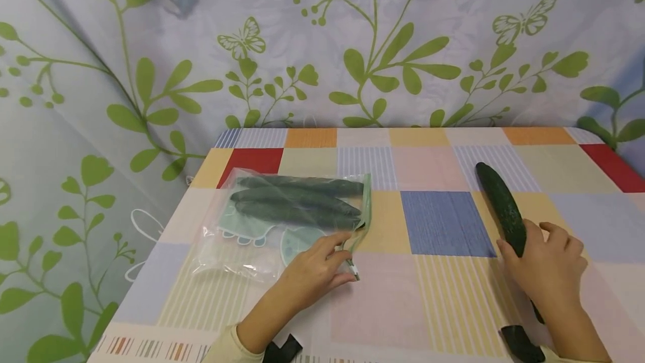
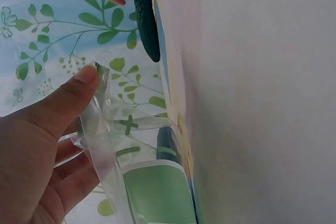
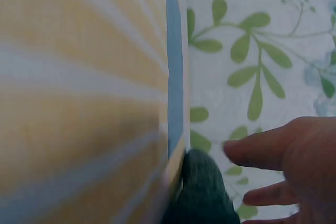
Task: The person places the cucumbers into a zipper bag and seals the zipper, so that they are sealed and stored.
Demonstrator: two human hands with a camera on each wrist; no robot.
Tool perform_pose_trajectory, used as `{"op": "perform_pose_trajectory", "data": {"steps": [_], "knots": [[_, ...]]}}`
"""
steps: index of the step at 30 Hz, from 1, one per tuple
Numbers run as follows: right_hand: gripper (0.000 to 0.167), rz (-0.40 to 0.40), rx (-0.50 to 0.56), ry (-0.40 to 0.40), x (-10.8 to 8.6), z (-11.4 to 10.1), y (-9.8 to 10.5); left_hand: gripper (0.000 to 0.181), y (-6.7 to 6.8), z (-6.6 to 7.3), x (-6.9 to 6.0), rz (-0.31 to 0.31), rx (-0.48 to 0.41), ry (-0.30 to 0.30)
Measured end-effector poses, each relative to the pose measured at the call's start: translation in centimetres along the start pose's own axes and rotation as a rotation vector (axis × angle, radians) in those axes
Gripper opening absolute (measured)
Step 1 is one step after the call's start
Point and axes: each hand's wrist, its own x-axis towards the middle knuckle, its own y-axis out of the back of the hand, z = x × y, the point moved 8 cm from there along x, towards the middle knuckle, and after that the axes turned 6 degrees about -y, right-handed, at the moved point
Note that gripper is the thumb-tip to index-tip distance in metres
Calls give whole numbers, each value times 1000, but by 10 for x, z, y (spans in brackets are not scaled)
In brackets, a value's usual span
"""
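Observation:
My left hand [image 1: 313, 271] pinches the green-edged opening of a clear zip bag [image 1: 237, 262] between thumb and fingers. The left wrist view shows the thumb of this hand [image 2: 50, 140] pressed on the rim of the bag [image 2: 102, 129]. Several dark green cucumbers [image 1: 297, 203] lie inside the bag. On the right, a single cucumber [image 1: 499, 200] lies slantwise on the cloth, its lower part beneath my right hand [image 1: 549, 273]. That hand's thumb and fingers are spread to either side of it. In the right wrist view a gap separates the hand [image 3: 310, 166] from the cucumber [image 3: 202, 192].
A patchwork-patterned cloth [image 1: 445, 223] covers the table. Behind it hangs a curtain [image 1: 282, 94] printed with green leaves and butterflies. A thin white looped cord [image 1: 143, 228] shows beside the table's left edge. Dark straps are at both wrists.

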Motion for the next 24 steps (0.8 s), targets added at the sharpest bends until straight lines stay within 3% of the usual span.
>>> {"op": "perform_pose_trajectory", "data": {"steps": [4,7,10,15,24], "knots": [[89,-215,-97,-77,8,26,-11,31,1,0,0,14,-2,-5],[105,-374,-131,-67,10,34,-22,31,1,0,0,14,-7,-5],[113,-469,-149,-45,11,36,-29,31,0,-1,0,8,-11,0],[105,-431,-132,-14,12,32,-28,31,1,-1,1,10,-9,1],[72,-337,-94,-67,12,35,-19,31,0,-1,-1,20,-5,0]]}}
